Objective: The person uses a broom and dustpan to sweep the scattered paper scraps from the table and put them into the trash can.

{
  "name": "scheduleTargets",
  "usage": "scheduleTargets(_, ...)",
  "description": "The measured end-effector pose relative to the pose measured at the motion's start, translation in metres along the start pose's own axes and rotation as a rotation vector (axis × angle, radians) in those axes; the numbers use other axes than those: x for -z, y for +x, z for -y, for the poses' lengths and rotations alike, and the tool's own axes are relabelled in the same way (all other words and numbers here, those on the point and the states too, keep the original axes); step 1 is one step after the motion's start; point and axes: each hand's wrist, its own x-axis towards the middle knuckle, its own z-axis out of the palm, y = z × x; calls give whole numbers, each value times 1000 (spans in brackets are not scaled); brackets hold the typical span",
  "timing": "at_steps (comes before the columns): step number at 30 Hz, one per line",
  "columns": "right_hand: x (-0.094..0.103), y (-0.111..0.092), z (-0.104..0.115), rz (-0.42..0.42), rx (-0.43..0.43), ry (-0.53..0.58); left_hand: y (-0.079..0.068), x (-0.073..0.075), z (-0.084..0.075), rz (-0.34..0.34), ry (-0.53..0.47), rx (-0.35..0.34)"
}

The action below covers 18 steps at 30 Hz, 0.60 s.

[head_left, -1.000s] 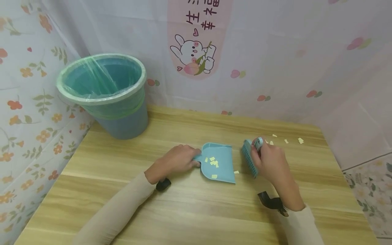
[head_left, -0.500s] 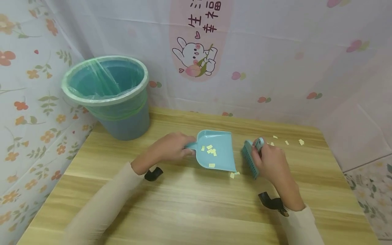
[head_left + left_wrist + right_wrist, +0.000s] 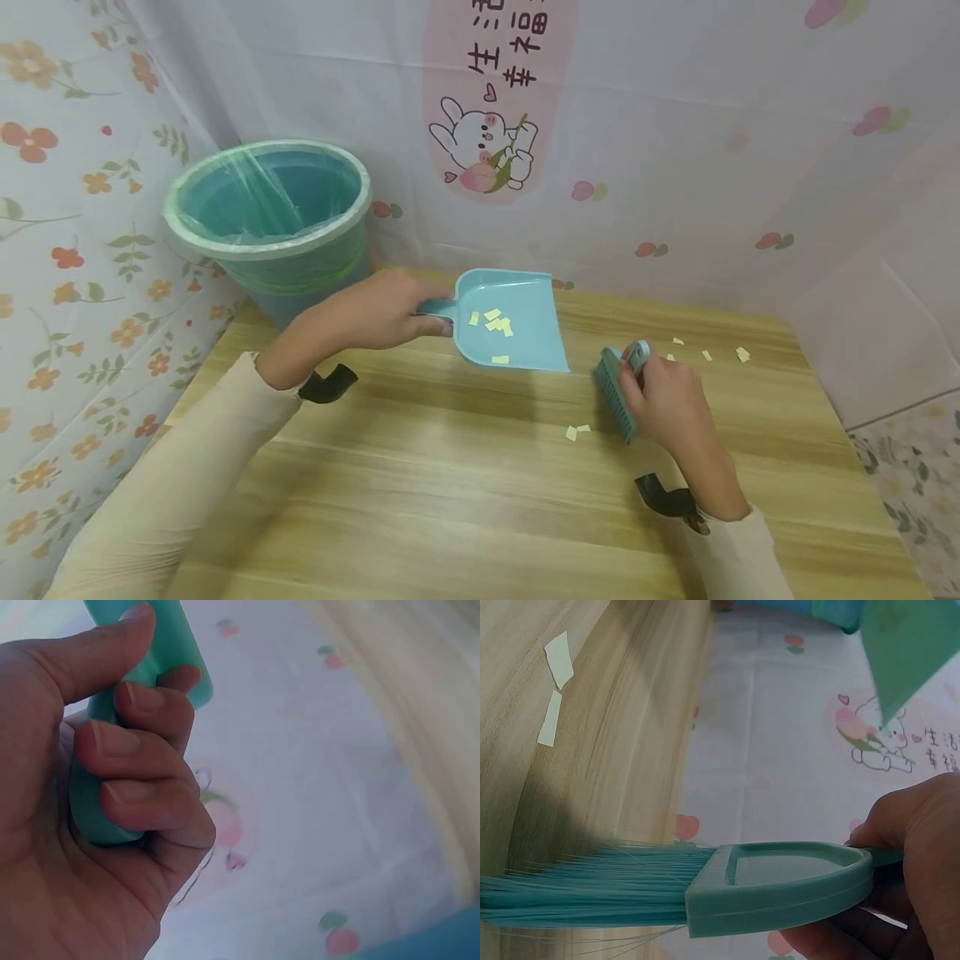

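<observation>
My left hand (image 3: 382, 312) grips the handle of a light blue dustpan (image 3: 517, 312), raised above the table. Several yellow paper scraps (image 3: 495, 323) lie in the pan. In the left wrist view, curled fingers (image 3: 142, 746) wrap the dustpan handle (image 3: 105, 814). My right hand (image 3: 667, 404) holds a blue-green hand brush (image 3: 617, 392) by its handle, bristles down by the table surface. The right wrist view shows the brush's bristles (image 3: 600, 889) near two paper scraps (image 3: 559, 660) on the wood; in the head view these scraps (image 3: 572, 432) lie left of the brush.
A blue bin (image 3: 262, 246) with a thin green liner stands at the back left of the wooden table (image 3: 465, 500). More paper scraps (image 3: 741, 354) lie at the back right, beyond the right hand. Printed cloth (image 3: 675, 150) hangs behind the table.
My left hand has lifted the dustpan off the table and moved it back and left, scraps inside. Two scraps now lie uncovered on the table. The right hand and brush stay in place.
</observation>
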Motion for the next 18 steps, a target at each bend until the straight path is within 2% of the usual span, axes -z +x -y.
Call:
scheduleTargets(9,1,-3,-2,16,-30,-9,-15,55,-4,-3,126,65)
scheduleTargets(14,2,-3,-3,23,-30,-2,-27,82,-6,4,147,144)
scheduleTargets(18,2,-2,-3,28,-32,7,-39,100,-2,2,162,202)
